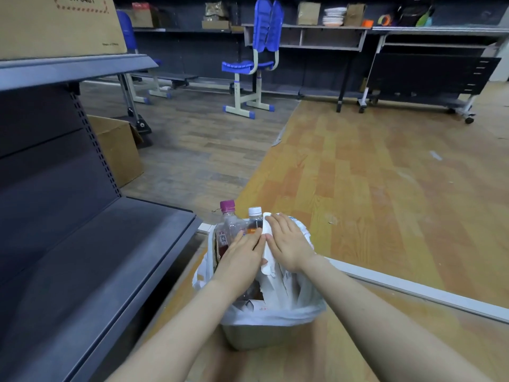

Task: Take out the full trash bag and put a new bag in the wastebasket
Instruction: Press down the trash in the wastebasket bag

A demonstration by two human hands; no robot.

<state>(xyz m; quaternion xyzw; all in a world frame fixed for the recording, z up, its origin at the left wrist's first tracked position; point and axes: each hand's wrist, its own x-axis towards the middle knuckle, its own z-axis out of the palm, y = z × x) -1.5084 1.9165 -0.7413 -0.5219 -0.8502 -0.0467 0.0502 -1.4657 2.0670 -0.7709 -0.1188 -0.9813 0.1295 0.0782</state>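
A grey wastebasket (256, 339) stands on the floor in front of me, lined with a white trash bag (275, 315) folded over its rim. The bag is heaped with trash: a bottle with a purple cap (227, 216), a bottle with a white cap (254, 219), cardboard and white paper (266, 252). My left hand (242, 255) lies flat on top of the trash, fingers together. My right hand (289, 244) rests beside it on the white paper, fingers spread. Neither hand grips anything that I can see.
A dark metal shelf unit (91, 260) runs close along the left, with a cardboard box (121, 150) behind it. A white floor strip (413, 290) crosses at the right. A blue chair (256, 62) and desks stand far back across the wooden floor.
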